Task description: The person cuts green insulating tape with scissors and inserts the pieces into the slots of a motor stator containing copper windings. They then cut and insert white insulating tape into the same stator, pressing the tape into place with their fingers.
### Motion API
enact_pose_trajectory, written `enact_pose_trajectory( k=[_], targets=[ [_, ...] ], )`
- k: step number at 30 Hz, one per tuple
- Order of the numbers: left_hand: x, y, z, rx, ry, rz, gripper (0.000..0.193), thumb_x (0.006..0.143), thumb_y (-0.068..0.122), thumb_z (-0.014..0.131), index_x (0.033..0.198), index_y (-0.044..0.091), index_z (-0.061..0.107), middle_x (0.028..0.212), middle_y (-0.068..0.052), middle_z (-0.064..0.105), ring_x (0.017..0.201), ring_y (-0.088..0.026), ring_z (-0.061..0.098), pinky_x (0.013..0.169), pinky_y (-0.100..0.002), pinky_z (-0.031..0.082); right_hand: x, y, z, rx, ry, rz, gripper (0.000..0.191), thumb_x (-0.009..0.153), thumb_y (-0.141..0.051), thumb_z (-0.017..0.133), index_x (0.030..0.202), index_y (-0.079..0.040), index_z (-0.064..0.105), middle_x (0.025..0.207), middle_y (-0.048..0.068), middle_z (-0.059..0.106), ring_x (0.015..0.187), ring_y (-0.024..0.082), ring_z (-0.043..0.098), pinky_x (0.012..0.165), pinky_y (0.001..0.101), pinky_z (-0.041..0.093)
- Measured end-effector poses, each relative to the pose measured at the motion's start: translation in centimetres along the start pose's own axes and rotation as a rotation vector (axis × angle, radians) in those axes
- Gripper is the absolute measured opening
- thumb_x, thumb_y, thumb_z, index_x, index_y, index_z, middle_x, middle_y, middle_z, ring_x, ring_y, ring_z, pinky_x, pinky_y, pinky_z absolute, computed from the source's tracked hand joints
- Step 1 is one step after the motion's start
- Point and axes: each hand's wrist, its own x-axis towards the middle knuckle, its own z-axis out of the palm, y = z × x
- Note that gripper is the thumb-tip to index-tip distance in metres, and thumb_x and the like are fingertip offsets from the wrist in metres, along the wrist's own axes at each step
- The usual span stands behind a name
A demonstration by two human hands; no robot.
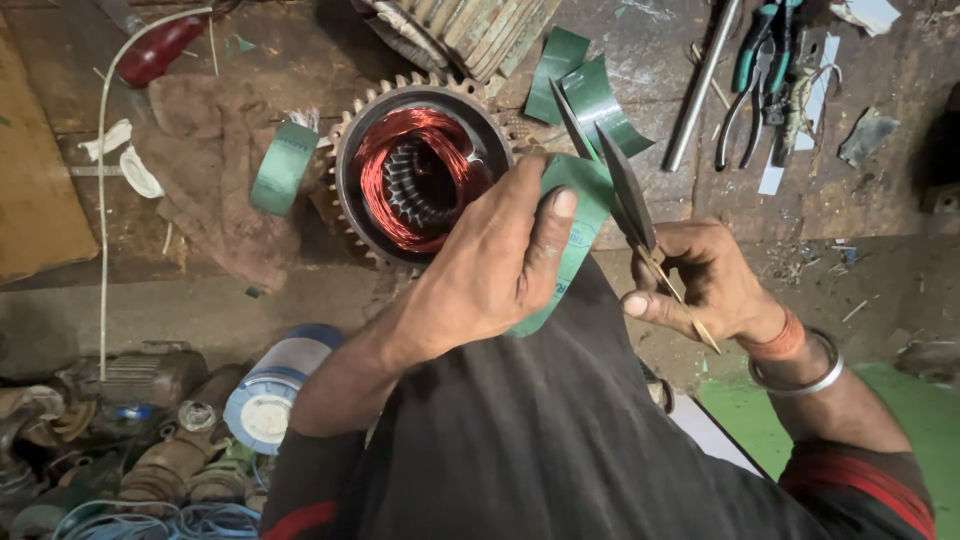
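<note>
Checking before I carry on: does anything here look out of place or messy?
Yes. Cut green strips lie scattered beside the stator, and paper scraps litter the bench. No damage shows.

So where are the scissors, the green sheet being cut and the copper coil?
scissors point(628, 200): head view, on the dark blades.
green sheet point(585, 195): head view, on its upper part by the thumb.
copper coil point(385, 195): head view, on the left of the red winding.

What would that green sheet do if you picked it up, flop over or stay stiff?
The green sheet probably bends easily yet springs back: it curves over the left hand without creasing, and the cut green pieces nearby hold their curl. It looks thin and light, since fingertips alone support it. The scissors in the right hand suggest it cuts like stiff paper.
</note>
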Motion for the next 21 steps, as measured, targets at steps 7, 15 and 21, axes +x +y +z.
enact_pose_trajectory(
  k=[7, 15, 21],
  targets=[
    [0.0, -0.7, -0.2, -0.003, 0.015, -0.017, 0.043, 0.117, 0.026, 0.044, 0.131, -0.015, 0.045, 0.102, -0.03, 0.064, 0.087, -0.04, 0.07, 0.076, -0.047, 0.055, 0.8, 0.4, 1.0, -0.169, 0.098, -0.07, 0.039, 0.081, -0.025, 0.083, 0.063, -0.011, 0.052, 0.055, -0.004, 0.044, 0.045, 0.007, 0.04, 0.045, 0.0291, 0.029],
    [0.2, -0.9, -0.4, -0.007, 0.007, 0.011, 0.044, 0.117, 0.025, 0.044, 0.134, -0.015, 0.043, 0.107, -0.031, 0.064, 0.091, -0.041, 0.069, 0.079, -0.047, 0.055, 0.7, 1.9, -0.1, -0.266, 0.097, -0.124, 0.042, 0.081, -0.022, 0.083, 0.056, -0.014, 0.05, 0.047, -0.005, 0.043, 0.037, 0.006, 0.039, 0.037, 0.0281, 0.026],
    [0.2, -1.3, 0.1, 0.072, 0.008, 0.035, 0.044, 0.119, 0.025, 0.043, 0.138, -0.014, 0.043, 0.112, -0.031, 0.064, 0.098, -0.044, 0.07, 0.087, -0.048, 0.056, 0.2, 1.8, -2.0, -0.337, 0.062, -0.141, 0.046, 0.082, -0.02, 0.082, 0.055, -0.012, 0.046, 0.047, -0.003, 0.04, 0.038, 0.006, 0.039, 0.037, 0.029, 0.026]
  ],
)
